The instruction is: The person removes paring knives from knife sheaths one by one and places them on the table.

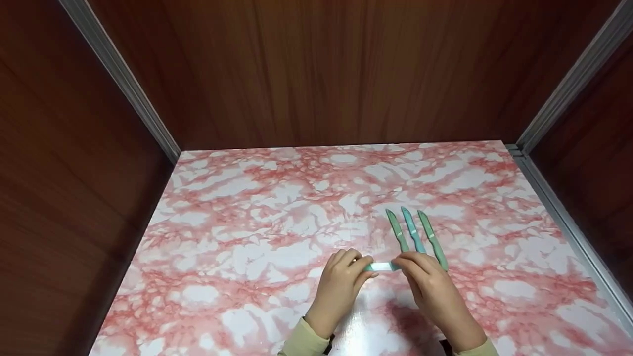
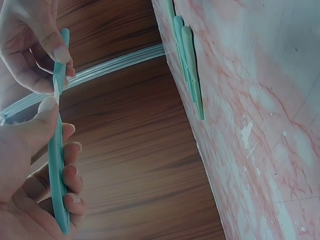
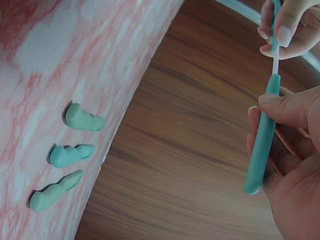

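Note:
Between my hands is a small teal knife with a pale blade [image 1: 381, 266], held level above the near part of the table. My left hand [image 1: 341, 282] grips its long teal blade cover [image 2: 56, 172], thumb pressed close to the opening. My right hand [image 1: 431, 283] holds the teal handle [image 3: 261, 150] between thumb and fingers. A short strip of blade shows between cover and handle; the rest is hidden inside the cover. Just beyond my right hand lie a green knife [image 1: 396, 228], a blue knife [image 1: 412, 228] and another green knife [image 1: 431, 235], side by side.
The table [image 1: 212, 277] has a red-and-white marbled top. Dark wood panels [image 1: 316, 74] rise behind it and at both sides, with metal strips [image 1: 123, 74] at the corners. The three lying knives have their tips toward the back panel.

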Tool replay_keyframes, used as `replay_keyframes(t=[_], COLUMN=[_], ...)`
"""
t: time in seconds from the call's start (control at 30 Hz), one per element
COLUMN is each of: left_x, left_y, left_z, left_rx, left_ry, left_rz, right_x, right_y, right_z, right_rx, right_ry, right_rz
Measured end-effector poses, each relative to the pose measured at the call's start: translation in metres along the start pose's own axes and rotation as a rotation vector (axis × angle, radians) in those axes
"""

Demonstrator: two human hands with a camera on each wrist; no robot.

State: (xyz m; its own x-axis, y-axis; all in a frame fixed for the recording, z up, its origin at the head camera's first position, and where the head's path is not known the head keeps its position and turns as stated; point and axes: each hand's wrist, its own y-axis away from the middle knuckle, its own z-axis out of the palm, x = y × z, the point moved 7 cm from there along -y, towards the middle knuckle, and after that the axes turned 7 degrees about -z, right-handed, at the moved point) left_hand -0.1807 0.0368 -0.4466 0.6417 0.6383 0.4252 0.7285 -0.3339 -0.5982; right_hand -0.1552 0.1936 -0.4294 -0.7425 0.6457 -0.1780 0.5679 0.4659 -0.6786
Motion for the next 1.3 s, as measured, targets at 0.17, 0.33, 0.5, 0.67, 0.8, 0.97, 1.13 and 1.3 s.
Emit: replay_keyframes(t=[0.17, 0.33, 0.5, 0.67, 0.8, 0.97, 1.13, 1.3], left_x=[-0.0005, -0.0016, -0.0026, -0.0031, -0.0032, -0.0037, -0.0046, -0.0048], left_y=[0.0001, -0.0003, -0.0001, 0.0001, 0.0002, -0.0005, -0.0007, -0.0009], left_z=[0.0008, 0.0006, 0.0002, 0.0008, 0.0013, 0.0002, 0.0000, -0.0001], left_rx=[-0.007, -0.011, -0.018, -0.033, -0.039, -0.032, -0.038, -0.030], left_ry=[0.000, 0.011, 0.030, 0.024, 0.017, 0.020, 0.030, 0.040], left_rz=[-0.006, -0.017, -0.032, -0.043, -0.042, -0.044, -0.053, -0.047], right_x=[-0.0002, 0.0002, 0.0009, 0.0004, 0.0005, 0.0013, 0.0030, 0.0030], right_y=[0.0003, 0.0013, 0.0021, 0.0028, 0.0029, 0.0029, 0.0031, 0.0033], right_z=[-0.0003, -0.0009, -0.0006, -0.0013, -0.0019, -0.0024, -0.0021, -0.0027], right_rx=[0.002, 0.005, 0.003, 0.011, 0.016, 0.010, -0.010, -0.001], right_ry=[0.002, 0.006, 0.002, -0.005, -0.004, 0.013, 0.008, -0.003], right_rz=[-0.002, 0.000, 0.003, -0.005, 0.003, 0.021, 0.045, 0.039])
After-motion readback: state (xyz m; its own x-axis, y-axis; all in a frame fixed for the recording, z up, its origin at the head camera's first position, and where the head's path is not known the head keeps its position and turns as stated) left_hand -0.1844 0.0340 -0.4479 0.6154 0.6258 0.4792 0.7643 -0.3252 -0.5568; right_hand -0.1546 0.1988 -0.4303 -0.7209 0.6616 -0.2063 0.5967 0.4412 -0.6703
